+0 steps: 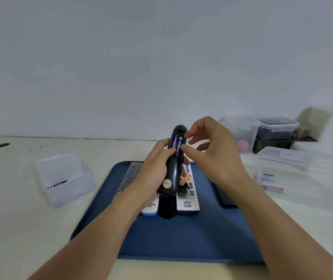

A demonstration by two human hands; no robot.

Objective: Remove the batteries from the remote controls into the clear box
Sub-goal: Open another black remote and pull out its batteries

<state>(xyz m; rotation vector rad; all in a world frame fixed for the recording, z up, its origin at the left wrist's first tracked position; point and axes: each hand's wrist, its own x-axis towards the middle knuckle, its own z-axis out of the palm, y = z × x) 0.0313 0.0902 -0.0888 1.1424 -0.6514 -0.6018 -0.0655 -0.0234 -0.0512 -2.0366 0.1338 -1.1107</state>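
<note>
Bench: a pale, scuffed bench (20, 219) runs up to a plain grey-white wall (161, 57); a round hole (2, 145) sits in its far left corner.
Tray: a blue tray (181, 239) lies in the middle of the bench, carrying several remotes side by side, among them a white remote (187, 201) with coloured buttons and a black-keyed one (130, 174) at the left edge.
Clear box: the clear box (64, 178) stands on the bench left of the tray, lid up, with one battery (57, 184) lying inside near its front wall.
Right side of the bench: more clear containers (278, 130) are stacked near the wall, and a lidded clear tub (282, 158) sits nearer.
Left hand: the left hand (155, 170) has its fingers curled round a black remote (172, 162), held above the tray with its back facing up, thumb lying against the battery bay.
Batteries: two blue batteries (177, 143) sit side by side in the uncovered bay at the far end of the black remote.
Right hand: the right hand (212, 146) hovers just beside the bay, fingers loosely spread and bent, thumb tip at the edge of the batteries; it holds nothing.
</note>
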